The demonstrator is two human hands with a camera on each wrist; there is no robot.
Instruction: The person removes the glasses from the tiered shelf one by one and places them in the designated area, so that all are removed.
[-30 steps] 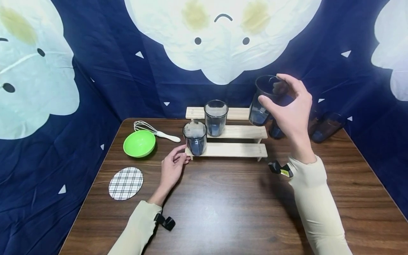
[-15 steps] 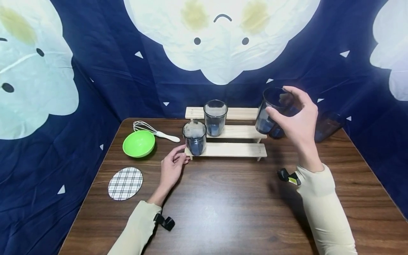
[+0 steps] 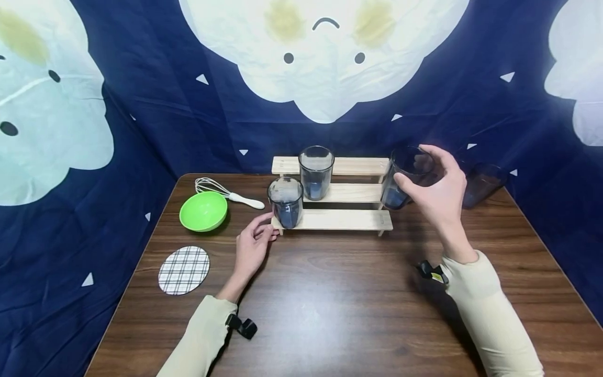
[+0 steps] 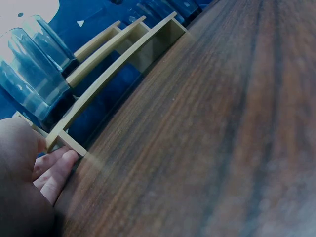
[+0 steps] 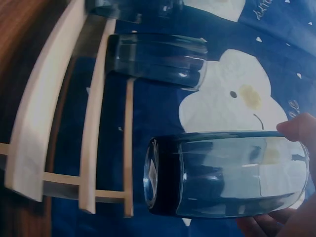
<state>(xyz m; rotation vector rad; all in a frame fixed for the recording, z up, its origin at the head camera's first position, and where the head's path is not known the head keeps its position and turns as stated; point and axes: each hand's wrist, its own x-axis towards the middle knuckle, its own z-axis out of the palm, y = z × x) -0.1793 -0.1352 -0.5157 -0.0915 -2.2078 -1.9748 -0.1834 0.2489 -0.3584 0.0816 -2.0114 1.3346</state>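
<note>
My right hand [image 3: 438, 191] grips a dark tinted drinking glass [image 3: 395, 191] near its rim, thumb on one side and fingers on the other. The glass is upright beside the right end of the three-step wooden rack [image 3: 348, 220]; in the right wrist view the held glass [image 5: 222, 173] shows its base apart from the steps. My left hand [image 3: 252, 251] holds the left end of the lowest step, its fingers [image 4: 58, 170] curled in by the step's leg. One glass [image 3: 286, 204] stands on the lowest step's left end, another glass [image 3: 316, 175] on the middle step.
At the back right, another dark glass [image 3: 482, 186] is partly hidden behind my right hand. A green bowl [image 3: 203, 211] and a white whisk [image 3: 245, 200] lie left of the rack. Nearer is a checked round coaster [image 3: 183, 270]. A blue curtain [image 3: 155, 78] hangs behind the table [image 3: 330, 303].
My right hand has lowered the glass and carried it slightly right, from above the rack to beside its right end. The left hand stays at the rack's left end.
</note>
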